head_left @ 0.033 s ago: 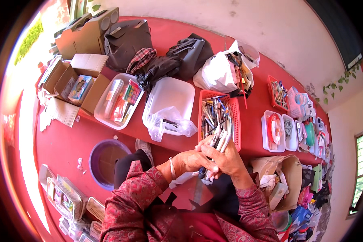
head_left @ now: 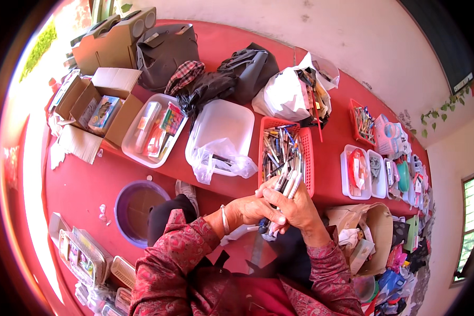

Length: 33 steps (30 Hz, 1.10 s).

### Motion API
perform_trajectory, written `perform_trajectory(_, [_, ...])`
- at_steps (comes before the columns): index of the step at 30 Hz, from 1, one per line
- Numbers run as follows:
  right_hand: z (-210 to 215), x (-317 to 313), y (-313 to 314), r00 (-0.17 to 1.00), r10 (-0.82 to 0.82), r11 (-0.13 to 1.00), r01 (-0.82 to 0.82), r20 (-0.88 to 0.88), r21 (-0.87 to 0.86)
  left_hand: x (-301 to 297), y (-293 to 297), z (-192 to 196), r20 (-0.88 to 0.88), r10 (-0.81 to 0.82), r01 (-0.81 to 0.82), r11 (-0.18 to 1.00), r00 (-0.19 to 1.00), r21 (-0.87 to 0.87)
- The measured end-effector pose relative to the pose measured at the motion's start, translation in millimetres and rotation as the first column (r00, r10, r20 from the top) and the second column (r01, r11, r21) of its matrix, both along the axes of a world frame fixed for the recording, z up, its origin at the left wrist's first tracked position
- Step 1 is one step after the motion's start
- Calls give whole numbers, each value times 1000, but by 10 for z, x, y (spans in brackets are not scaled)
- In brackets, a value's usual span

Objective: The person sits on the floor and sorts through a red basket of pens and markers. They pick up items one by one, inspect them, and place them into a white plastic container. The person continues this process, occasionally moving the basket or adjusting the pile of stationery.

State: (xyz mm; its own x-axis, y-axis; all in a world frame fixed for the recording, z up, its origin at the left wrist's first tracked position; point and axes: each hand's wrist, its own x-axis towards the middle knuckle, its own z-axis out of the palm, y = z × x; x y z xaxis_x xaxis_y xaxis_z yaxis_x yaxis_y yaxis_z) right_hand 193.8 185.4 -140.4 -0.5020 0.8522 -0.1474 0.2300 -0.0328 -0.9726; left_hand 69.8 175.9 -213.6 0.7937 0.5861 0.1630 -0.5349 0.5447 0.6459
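Both my hands meet just in front of a red mesh basket [head_left: 307,163] filled with several pens and markers. My left hand [head_left: 250,209] and my right hand [head_left: 300,210] are closed together around a bundle of pens [head_left: 288,183], whose white and dark ends stick up toward the basket. The lower tips of the bundle poke out beneath my fingers. A bangle sits on my left wrist. My sleeves are dark red with a pattern.
On the red table stand a lidded clear box [head_left: 224,124] with a plastic bag [head_left: 216,160], a white tray of stationery [head_left: 134,142], an open cardboard box [head_left: 116,84], dark bags [head_left: 163,52] and small white containers [head_left: 345,174]. A purple bucket [head_left: 122,197] and a brown paper bag [head_left: 382,226] sit lower down.
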Motion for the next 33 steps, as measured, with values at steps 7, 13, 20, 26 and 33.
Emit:
perform_trajectory(7, [41, -25, 16, 998, -55, 985, 47, -43, -166, 26, -22, -48, 40, 36, -34, 998, 999, -46])
perform_trajectory(13, [-119, 13, 153, 977, -101, 988, 76, -187, -135, 93, 47, -88, -27, 56, -58, 995, 998, -86])
perform_trajectory(20, [-305, 175, 391, 908, -274, 948, 200, -317, -248, 130, 71, 15, -215, 126, -143, 987, 969, -68])
perform_trajectory(26, [-406, 163, 401, 826, -414, 836, 179, -383, -518, 185, 43, -129, -91, 175, -195, 936, 980, -293])
perform_trajectory(33, [-619, 208, 448, 811, -421, 838, 176, -407, -517, 93, 108, -40, -559, 251, -202, 968, 790, 148])
